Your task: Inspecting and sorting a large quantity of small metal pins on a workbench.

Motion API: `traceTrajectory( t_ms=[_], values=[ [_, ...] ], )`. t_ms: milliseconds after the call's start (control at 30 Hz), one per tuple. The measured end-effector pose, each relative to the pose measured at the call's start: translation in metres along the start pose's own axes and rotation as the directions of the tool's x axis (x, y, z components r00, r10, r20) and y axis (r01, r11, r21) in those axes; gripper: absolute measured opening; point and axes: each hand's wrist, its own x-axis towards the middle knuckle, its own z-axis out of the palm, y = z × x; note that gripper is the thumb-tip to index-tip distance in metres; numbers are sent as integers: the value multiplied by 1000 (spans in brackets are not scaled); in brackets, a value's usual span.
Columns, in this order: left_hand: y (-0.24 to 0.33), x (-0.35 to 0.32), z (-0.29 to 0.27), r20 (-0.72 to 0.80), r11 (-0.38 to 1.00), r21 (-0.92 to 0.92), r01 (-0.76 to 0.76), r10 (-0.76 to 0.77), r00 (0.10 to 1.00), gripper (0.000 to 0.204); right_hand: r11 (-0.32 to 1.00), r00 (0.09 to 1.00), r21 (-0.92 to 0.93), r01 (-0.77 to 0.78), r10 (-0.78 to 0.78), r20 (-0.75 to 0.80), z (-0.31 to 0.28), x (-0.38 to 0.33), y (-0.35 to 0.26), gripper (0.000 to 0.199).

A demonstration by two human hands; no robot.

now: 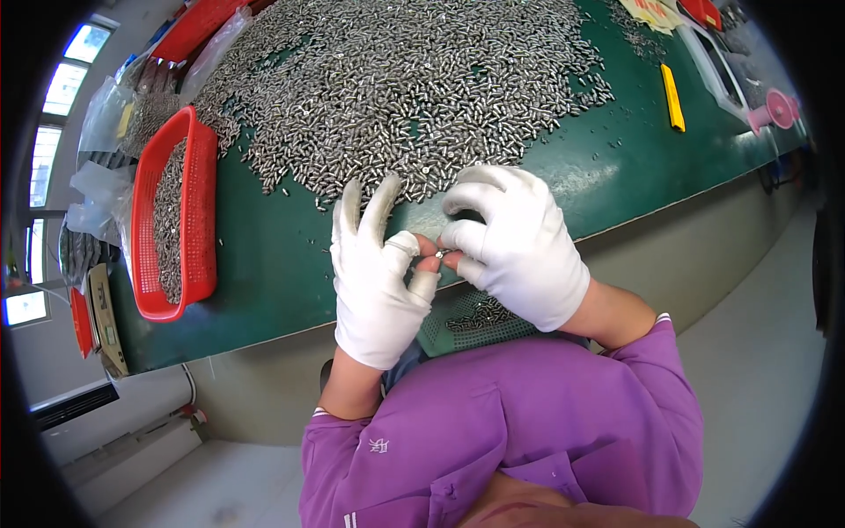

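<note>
Both hands wear white gloves with some bare fingertips showing. My left hand (377, 282) pinches a tiny silvery metal part (439, 254) between thumb and index finger, its other fingers stretched up and away. From the other side, the thumb and a fingertip of my right hand (519, 246) close on the same part. It is too small to tell its exact kind. The hands meet over the near edge of a green table (273, 299). Just beyond them spreads a wide heap of small silvery metal pins (414, 97).
A red plastic basket (204, 211) holding many metal pieces stands at the left. A green basket (440, 339) with more pieces sits below the table edge. At the right lie a yellow strip (672, 99) and a pink fan-like object (776, 111). A scale-like device (106, 321) stands far left.
</note>
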Motion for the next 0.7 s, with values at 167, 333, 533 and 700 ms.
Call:
traceTrajectory(
  t_ms=[167, 333, 533, 700],
  values=[
    [-2, -1, 0, -15, 1000, -10, -10, 10, 1000, 24, 999, 998, -33, 3, -1, 61, 2, 2, -3, 22],
    [0, -1, 0, -25, 1000, -17, -3, 2, 1000, 24, 995, 998, 99, 12, -6, -55, 8, -4, 5, 15],
    [-2, 0, 1, -5, 999, -47, 19, -20, 1000, 19, 1000, 998, 21, -3, 4, -64, 5, -7, 6, 15],
    [-1, 1, 1, -9, 999, -38, 22, -23, 1000, 19, 1000, 998, 0, -10, 10, -65, 3, -8, 5, 15]
  ],
)
